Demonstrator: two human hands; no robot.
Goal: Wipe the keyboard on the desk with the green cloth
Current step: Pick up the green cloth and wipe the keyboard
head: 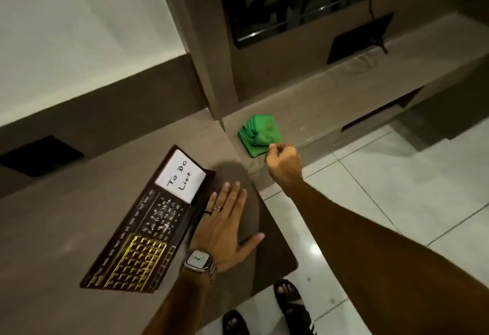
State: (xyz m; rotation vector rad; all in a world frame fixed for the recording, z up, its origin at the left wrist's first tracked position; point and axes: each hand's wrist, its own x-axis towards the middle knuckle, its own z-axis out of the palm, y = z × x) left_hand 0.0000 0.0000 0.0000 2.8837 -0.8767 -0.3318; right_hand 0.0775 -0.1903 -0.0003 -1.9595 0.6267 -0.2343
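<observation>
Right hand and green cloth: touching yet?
Cannot tell. In the head view the right hand, curled closed, meets the near edge of the folded green cloth on the ledge, but the knuckles hide the fingertips, so neither contact nor a gap shows.

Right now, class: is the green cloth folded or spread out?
Folded: the cloth sits as a compact pile with stacked layer edges showing.

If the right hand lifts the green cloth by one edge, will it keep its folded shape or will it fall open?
The cloth would probably fall open: it lies in loose, stepped folds with nothing holding them. It looks soft and light, so it should hang limp from the right hand. It is unlikely to slip, since the fabric looks matte.
</observation>
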